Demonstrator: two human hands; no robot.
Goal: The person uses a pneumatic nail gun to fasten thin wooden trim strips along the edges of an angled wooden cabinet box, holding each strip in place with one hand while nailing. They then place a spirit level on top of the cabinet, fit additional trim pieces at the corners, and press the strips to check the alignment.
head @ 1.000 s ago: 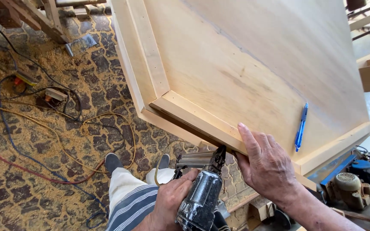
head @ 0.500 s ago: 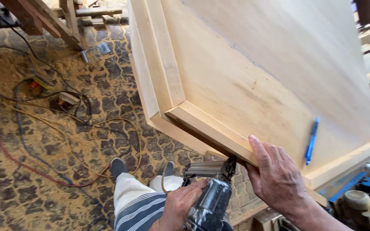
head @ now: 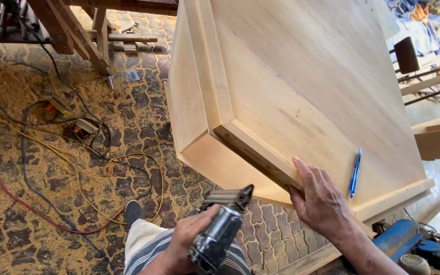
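A large pale wooden panel (head: 301,91) with a raised trim strip (head: 260,155) along its near edge lies tilted in front of me. My right hand (head: 322,203) rests flat on the near end of that strip, fingers pressing on the wood. My left hand (head: 182,244) grips a dark nail gun (head: 220,234) by its body. The gun's nose points up toward the panel's lower face and stands just short of it. A blue pen (head: 354,173) lies on the panel beside my right hand.
Cables and hoses (head: 52,153) snake over the sawdust-strewn paved floor at left. A wooden stand (head: 72,30) is at top left. A wooden box (head: 439,137) and a chair (head: 408,56) stand at right, and a blue machine (head: 398,239) sits at bottom right. My shoe (head: 133,211) is below the panel.
My view has swung so the panel's side face shows more. The nail gun's nose has come slightly off the panel edge. My right hand stays on the trim strip.
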